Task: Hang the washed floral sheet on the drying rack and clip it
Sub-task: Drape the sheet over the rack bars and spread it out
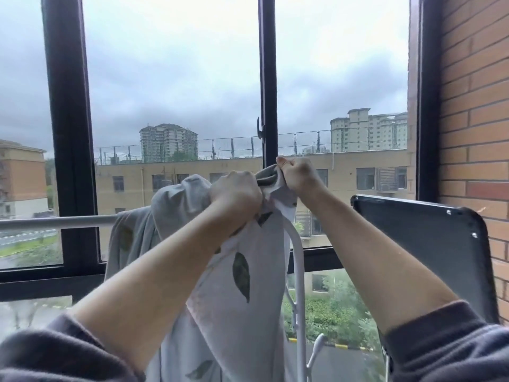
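Both hands are gripping the bunched sheet (242, 271) up high by the rack (55, 222), the left hand (235, 195) squeezing a fistful and the right hand (296, 175) pinching the edge, probably so it is not sliding off the bar.

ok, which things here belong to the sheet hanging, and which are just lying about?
Job: sheet, draped over the drying rack; left hand and right hand, both gripping its bunched top. No clips in view.
Just there: black panel, window handle, brick wall.
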Motion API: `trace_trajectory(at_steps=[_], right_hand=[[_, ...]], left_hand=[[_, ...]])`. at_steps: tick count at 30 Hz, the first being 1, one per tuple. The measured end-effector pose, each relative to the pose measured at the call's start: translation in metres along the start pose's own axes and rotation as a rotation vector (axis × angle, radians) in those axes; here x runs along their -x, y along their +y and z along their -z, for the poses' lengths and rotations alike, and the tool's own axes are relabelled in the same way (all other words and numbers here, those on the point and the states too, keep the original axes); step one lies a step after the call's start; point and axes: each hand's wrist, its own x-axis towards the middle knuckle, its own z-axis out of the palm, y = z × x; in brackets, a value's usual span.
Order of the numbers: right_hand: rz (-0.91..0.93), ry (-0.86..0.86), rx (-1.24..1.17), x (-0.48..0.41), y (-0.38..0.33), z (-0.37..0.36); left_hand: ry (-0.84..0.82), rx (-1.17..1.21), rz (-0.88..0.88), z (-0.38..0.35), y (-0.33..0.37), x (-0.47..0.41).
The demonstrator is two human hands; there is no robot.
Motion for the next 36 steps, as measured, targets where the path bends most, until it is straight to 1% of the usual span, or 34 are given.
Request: trace_trajectory(at_steps=[1, 3, 5, 7, 8, 9, 10, 12, 13, 15, 17, 20, 21, 22, 23, 24, 26, 28, 29, 31, 33, 34, 36], right_hand=[[0.021, -0.01, 0.009, 0.003, 0.003, 0.001], [0.069, -0.015, 0.041, 0.007, 0.007, 0.0], [0.115, 0.023, 0.122, 0.014, 0.007, -0.005], [0.184, 0.111, 0.191, 0.025, 0.0, -0.011], [0.227, 0.107, 0.191, 0.03, -0.003, -0.013], [0.256, 0.046, 0.169, 0.036, -0.006, -0.016], [0.254, -0.059, 0.135, 0.04, -0.01, -0.021], [0.191, -0.297, 0.063, 0.05, -0.019, -0.029], [0.191, -0.367, 0.062, 0.052, -0.023, -0.033], [0.232, -0.44, 0.096, 0.053, -0.032, -0.041], [0.217, -0.493, 0.13, 0.052, -0.038, -0.048], [0.203, -0.518, 0.263, 0.048, -0.035, -0.057], [0.205, -0.54, 0.295, 0.047, -0.032, -0.058], [0.203, -0.558, 0.321, 0.047, -0.03, -0.06], [0.21, -0.558, 0.35, 0.047, -0.029, -0.064], [0.234, -0.532, 0.378, 0.047, -0.03, -0.069], [0.303, -0.452, 0.403, 0.044, -0.031, -0.076], [0.36, -0.406, 0.383, 0.043, -0.037, -0.084], [0.375, -0.392, 0.383, 0.043, -0.038, -0.088], [0.375, -0.371, 0.416, 0.045, -0.037, -0.092], [0.365, -0.338, 0.424, 0.049, -0.034, -0.091], [0.367, -0.317, 0.38, 0.053, -0.034, -0.089], [0.388, -0.257, 0.238, 0.066, -0.035, -0.086]], left_hand=[[-0.005, 0.184, 0.057, 0.007, -0.004, -0.005], [-0.045, 0.653, 0.243, 0.022, -0.019, -0.024], [-0.077, 1.069, 0.415, 0.039, -0.039, -0.041], [0.01, 1.357, 0.477, 0.049, -0.056, -0.048], [0.058, 1.437, 0.504, 0.055, -0.059, -0.044], [0.078, 1.468, 0.531, 0.058, -0.061, -0.037], [0.097, 1.495, 0.569, 0.058, -0.065, -0.031], [0.144, 1.52, 0.636, 0.055, -0.071, -0.023], [0.194, 1.525, 0.681, 0.051, -0.079, -0.023], [0.293, 1.553, 0.753, 0.05, -0.091, -0.027], [0.383, 1.569, 0.758, 0.061, -0.099, -0.026], [0.521, 1.494, 0.734, 0.077, -0.119, -0.019], [0.523, 1.465, 0.743, 0.077, -0.13, -0.019], [0.49, 1.389, 0.745, 0.074, -0.146, -0.018], [0.381, 1.231, 0.718, 0.069, -0.16, -0.015], [0.247, 1.018, 0.667, 0.065, -0.173, -0.013], [0.061, 0.63, 0.526, 0.052, -0.186, -0.009], [-0.057, 0.33, 0.403, 0.049, -0.184, 0.0], [-0.084, 0.257, 0.346, 0.047, -0.183, 0.003], [-0.111, 0.189, 0.285, 0.04, -0.182, 0.008], [-0.084, 0.158, 0.264, 0.037, -0.18, 0.013], [-0.061, 0.185, 0.253, 0.037, -0.18, 0.012], [-0.006, 0.316, 0.266, 0.036, -0.182, 0.01]])
